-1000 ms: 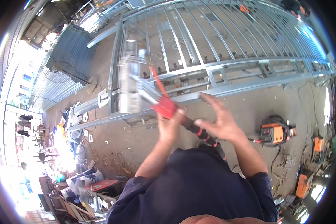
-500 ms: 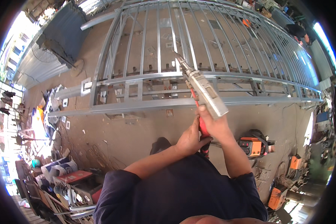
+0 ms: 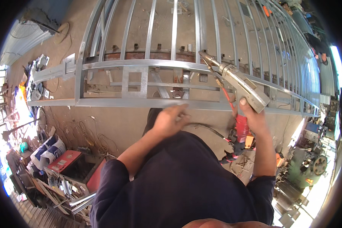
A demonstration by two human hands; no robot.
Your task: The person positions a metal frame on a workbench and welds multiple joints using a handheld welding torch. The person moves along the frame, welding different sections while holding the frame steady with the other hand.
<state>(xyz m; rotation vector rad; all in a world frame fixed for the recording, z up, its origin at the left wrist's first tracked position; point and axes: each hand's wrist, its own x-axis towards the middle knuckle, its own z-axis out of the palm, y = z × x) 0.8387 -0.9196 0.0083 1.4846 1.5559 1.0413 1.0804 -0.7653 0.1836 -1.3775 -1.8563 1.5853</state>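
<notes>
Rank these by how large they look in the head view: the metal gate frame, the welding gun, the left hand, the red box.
1. Metal gate frame, by far.
2. Welding gun.
3. Left hand and red box look alike; the hand is nearer, so unranked.

Tan welding gun (image 3: 241, 85) with red handle (image 3: 242, 128), grey steel frame (image 3: 148, 102), navy shirt (image 3: 186, 182).

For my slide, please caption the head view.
Right hand holds a welding gun toward a steel gate frame; left hand free.
</notes>
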